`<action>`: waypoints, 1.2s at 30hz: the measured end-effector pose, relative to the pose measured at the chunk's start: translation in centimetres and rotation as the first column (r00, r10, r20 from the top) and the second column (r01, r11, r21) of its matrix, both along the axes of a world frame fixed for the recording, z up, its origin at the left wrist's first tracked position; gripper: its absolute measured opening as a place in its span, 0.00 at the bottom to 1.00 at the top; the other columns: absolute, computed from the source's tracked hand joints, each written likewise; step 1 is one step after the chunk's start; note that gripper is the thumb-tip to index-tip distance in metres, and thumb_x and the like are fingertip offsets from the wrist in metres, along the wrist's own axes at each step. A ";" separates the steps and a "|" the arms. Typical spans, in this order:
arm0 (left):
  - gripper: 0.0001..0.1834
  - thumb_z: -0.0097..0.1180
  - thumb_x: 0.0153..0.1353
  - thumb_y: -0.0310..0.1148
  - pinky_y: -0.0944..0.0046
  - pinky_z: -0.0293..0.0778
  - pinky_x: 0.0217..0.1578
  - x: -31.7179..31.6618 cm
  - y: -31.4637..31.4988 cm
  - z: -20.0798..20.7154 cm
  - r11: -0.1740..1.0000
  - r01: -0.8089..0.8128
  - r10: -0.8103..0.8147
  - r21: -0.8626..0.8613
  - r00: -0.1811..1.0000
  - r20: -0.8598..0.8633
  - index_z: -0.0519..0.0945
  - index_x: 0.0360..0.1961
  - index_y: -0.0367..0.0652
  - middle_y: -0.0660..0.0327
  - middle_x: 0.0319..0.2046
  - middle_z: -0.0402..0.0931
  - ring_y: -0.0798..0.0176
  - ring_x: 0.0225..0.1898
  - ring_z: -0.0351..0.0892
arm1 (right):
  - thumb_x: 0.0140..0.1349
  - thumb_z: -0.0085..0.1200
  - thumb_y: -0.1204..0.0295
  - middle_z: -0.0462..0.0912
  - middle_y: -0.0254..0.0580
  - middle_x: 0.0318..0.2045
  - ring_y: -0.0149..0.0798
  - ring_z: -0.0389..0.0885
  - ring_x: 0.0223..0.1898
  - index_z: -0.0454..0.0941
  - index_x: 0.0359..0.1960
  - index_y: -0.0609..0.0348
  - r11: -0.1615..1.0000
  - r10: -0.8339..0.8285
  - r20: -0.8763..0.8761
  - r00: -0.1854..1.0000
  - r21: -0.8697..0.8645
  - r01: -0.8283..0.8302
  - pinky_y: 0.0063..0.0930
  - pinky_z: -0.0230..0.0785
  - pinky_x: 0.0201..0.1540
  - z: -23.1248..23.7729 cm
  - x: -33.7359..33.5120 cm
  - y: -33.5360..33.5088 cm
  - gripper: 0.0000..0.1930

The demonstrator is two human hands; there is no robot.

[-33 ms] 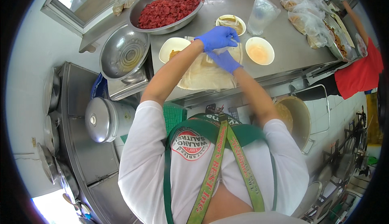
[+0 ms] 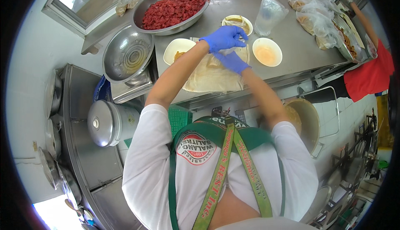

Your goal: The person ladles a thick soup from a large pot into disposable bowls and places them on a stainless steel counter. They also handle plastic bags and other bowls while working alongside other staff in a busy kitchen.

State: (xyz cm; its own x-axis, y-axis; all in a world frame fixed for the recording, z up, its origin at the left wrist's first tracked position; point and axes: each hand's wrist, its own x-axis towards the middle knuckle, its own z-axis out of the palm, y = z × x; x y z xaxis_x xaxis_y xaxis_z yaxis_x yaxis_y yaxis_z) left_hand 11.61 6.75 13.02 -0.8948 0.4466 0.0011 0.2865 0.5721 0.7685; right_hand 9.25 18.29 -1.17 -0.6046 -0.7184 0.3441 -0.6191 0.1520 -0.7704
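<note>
Pale, thin sheets like wrappers (image 2: 212, 80) lie at the counter's front edge. Over their far part is my left hand (image 2: 224, 39), in a blue glove, its fingers curved and apart. Just below it, my gloved right hand (image 2: 234, 62) lies on the sheets with fingers stretched toward the left. A small pale folded piece (image 2: 214, 62) shows beside its fingertips. My left forearm partly covers a white bowl (image 2: 173, 49) with a brownish filling. Right of my hands is a white bowl (image 2: 266, 53) of pale orange liquid; another bowl (image 2: 237, 23) with brownish contents stands beyond them.
A large steel basin (image 2: 173, 11) of red chopped meat stands at the back left, near an empty steel basin (image 2: 128, 55). A clear plastic bag (image 2: 270, 15) stands behind the bowls. Filled bags (image 2: 314, 19) lie at right, near a person in a red shirt (image 2: 371, 72).
My left fingers have spread slightly, and my right hand has shifted a little to the right. The bowls and sheets stay in place.
</note>
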 end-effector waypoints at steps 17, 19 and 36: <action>0.21 0.48 0.69 0.41 0.69 0.65 0.51 1.1 -4.2 -3.8 0.912 -0.246 0.168 0.328 0.954 0.248 0.76 0.53 0.37 0.61 0.44 0.77 0.70 0.45 0.70 | 0.54 0.57 0.72 0.80 0.47 0.30 0.43 0.81 0.30 0.80 0.31 0.60 0.960 0.011 0.262 0.965 0.268 -0.083 0.34 0.72 0.37 16.6 -3.1 2.2 0.06; 0.21 0.48 0.69 0.41 0.68 0.64 0.54 0.7 -3.3 -4.0 0.900 -0.231 0.130 0.370 0.952 0.277 0.76 0.54 0.36 0.60 0.47 0.77 0.69 0.48 0.70 | 0.53 0.57 0.74 0.80 0.45 0.30 0.42 0.80 0.30 0.80 0.30 0.60 0.961 0.008 0.206 0.978 0.269 -0.064 0.33 0.72 0.36 16.5 -3.3 2.6 0.05; 0.14 0.48 0.66 0.36 0.65 0.69 0.44 2.3 -1.7 3.0 0.994 0.023 -0.007 -0.107 0.989 0.147 0.79 0.44 0.38 0.58 0.35 0.79 0.64 0.37 0.74 | 0.55 0.58 0.81 0.81 0.32 0.30 0.25 0.77 0.34 0.83 0.34 0.59 0.861 -0.202 0.305 0.931 -0.398 0.317 0.20 0.71 0.38 11.2 1.1 10.2 0.07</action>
